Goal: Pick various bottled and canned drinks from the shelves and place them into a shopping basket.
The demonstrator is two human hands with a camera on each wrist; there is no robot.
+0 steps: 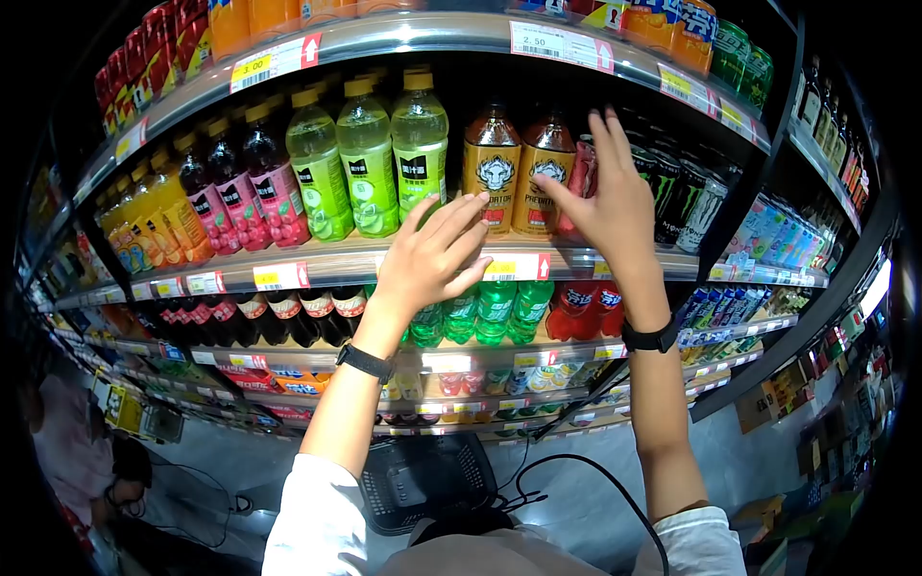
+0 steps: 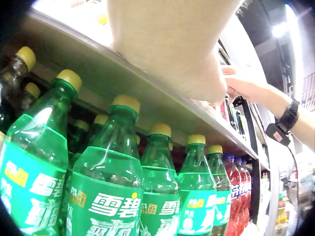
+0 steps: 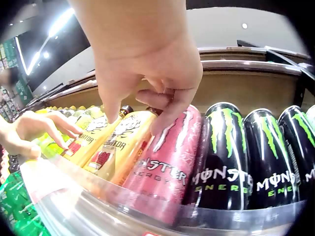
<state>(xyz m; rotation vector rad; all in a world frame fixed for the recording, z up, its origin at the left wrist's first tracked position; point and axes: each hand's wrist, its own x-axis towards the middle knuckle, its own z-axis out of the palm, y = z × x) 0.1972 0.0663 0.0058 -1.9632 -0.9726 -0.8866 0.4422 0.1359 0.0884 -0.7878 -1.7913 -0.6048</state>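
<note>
Two gold Predator drink bottles stand side by side on the middle shelf. My left hand is at the shelf edge with fingers extended, their tips overlapping the lower front of the left bottle. Raised at the right bottle, my right hand has its thumb spread from its fingers. In the right wrist view, the thumb is at the upper part of the right Predator bottle, and a fingertip lies between it and a pink Monster can. The head view shows that can largely hidden behind my right hand.
Black Monster cans stand to the right. Green-labelled juice bottles line the left. A clear lip runs along the shelf front. Below are Sprite bottles. A black basket is on the floor near a cable.
</note>
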